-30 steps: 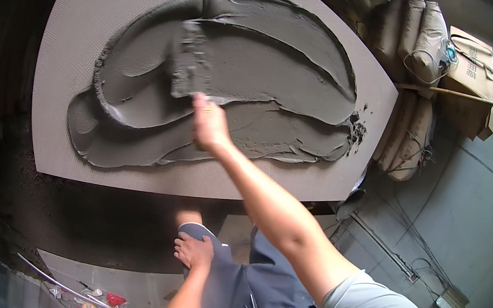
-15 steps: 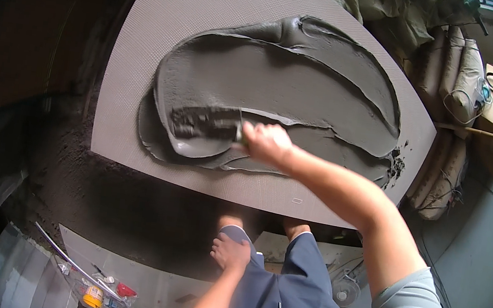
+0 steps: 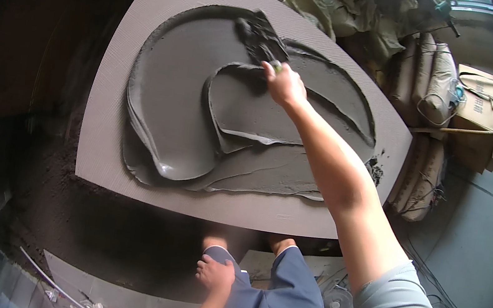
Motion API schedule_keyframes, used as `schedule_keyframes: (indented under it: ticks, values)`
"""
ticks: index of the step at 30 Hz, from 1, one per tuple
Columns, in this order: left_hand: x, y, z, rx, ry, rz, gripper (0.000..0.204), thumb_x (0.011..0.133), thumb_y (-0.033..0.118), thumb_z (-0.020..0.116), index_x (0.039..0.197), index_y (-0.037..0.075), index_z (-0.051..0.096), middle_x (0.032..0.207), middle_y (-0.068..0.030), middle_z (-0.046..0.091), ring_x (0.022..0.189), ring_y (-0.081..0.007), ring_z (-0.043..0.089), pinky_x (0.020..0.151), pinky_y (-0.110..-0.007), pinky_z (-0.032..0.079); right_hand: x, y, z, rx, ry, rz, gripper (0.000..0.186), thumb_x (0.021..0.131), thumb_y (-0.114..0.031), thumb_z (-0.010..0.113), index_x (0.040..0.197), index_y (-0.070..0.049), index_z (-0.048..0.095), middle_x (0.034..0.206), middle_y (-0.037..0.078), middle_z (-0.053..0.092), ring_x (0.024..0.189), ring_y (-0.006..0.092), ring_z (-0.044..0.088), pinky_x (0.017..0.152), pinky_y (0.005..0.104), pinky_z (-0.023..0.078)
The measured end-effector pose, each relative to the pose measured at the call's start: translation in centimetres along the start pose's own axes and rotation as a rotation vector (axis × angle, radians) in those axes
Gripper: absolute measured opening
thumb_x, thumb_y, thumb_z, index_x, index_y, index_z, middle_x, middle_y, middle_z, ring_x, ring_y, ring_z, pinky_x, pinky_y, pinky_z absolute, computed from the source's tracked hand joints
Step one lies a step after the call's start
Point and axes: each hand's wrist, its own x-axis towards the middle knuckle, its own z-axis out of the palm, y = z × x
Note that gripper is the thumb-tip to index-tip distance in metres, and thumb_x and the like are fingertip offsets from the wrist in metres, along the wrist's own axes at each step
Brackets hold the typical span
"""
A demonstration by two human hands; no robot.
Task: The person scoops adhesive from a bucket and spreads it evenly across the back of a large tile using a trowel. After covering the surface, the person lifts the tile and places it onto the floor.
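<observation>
My right hand (image 3: 286,85) is closed round the handle of a trowel (image 3: 263,38) whose blade is coated in dark wet mortar. The blade lies at the far edge of a broad layer of grey mortar (image 3: 172,80), spread over a light textured board (image 3: 110,91). A curved ridge sweeps through the mortar to the left of my hand, and its left part looks smooth. My left hand (image 3: 215,273) holds nothing and rests with its fingers laid over my left knee, below the board's near edge.
Stacked sacks (image 3: 422,78), a brown carton (image 3: 479,114) and a wooden pole (image 3: 470,131) are beyond the board's right side. Crumpled sheeting (image 3: 336,6) lies at the far side. A small fan (image 3: 337,300) stands by my legs. Dark crumbs (image 3: 375,171) sit near the board's right corner.
My right hand has swung the trowel from the near left of the mortar to its far edge. A wide smoothed arc now shows on the left. My left hand stays on the knee.
</observation>
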Motion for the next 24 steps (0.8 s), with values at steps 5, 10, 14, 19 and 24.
schedule_keyframes:
  ticks: [5, 10, 14, 19, 24]
  values:
    - [0.0, -0.2, -0.1, -0.080, 0.012, -0.013, 0.065, 0.081, 0.043, 0.071, 0.124, -0.001, 0.053, 0.121, -0.0232, 0.060, 0.114, -0.0375, 0.061, 0.100, -0.046, 0.046, -5.3, 14.7, 0.9, 0.115, 0.120, 0.184, 0.074, 0.099, -0.064, 0.044, 0.109, 0.006, 0.067, 0.105, 0.033, 0.068, 0.101, 0.0467, 0.067, 0.093, 0.0502, 0.051]
    - [0.0, -0.5, -0.4, -0.115, -0.031, -0.016, 0.064, 0.080, 0.040, 0.072, 0.125, -0.001, 0.051, 0.122, -0.0239, 0.059, 0.115, -0.0384, 0.061, 0.101, -0.048, 0.045, -10.5, 20.0, 2.1, 1.134, 0.119, 0.915, 0.063, 0.095, -0.072, 0.051, 0.094, -0.010, 0.051, 0.062, 0.000, 0.042, 0.048, 0.0155, 0.046, 0.043, 0.0333, 0.040]
    - [-0.3, -0.3, 0.5, -0.096, -0.070, 0.037, 0.065, 0.080, 0.041, 0.071, 0.125, -0.002, 0.051, 0.122, -0.0234, 0.059, 0.114, -0.0383, 0.060, 0.101, -0.048, 0.044, -4.3, 17.7, 3.1, 1.622, 0.001, 0.751, 0.060, 0.094, -0.073, 0.052, 0.084, -0.014, 0.043, 0.062, -0.001, 0.041, 0.048, 0.0139, 0.044, 0.044, 0.0308, 0.039]
    - [0.5, -1.5, 1.3, -0.058, -0.101, 0.000, 0.065, 0.080, 0.041, 0.071, 0.126, -0.001, 0.052, 0.122, -0.0224, 0.059, 0.115, -0.0382, 0.060, 0.102, -0.048, 0.043, 1.1, 0.5, 3.9, 1.247, -0.149, 0.499, 0.059, 0.095, -0.071, 0.052, 0.086, -0.013, 0.046, 0.068, 0.002, 0.049, 0.052, 0.0153, 0.049, 0.049, 0.0329, 0.046]
    - [0.9, -2.2, 0.9, -0.064, -0.137, 0.008, 0.068, 0.080, 0.041, 0.070, 0.129, -0.001, 0.050, 0.122, -0.0225, 0.058, 0.115, -0.0378, 0.059, 0.103, -0.048, 0.043, 2.7, -10.9, 5.4, 1.012, -0.425, 0.174, 0.063, 0.100, -0.065, 0.048, 0.090, -0.004, 0.055, 0.068, 0.008, 0.056, 0.052, 0.0196, 0.054, 0.051, 0.0378, 0.049]
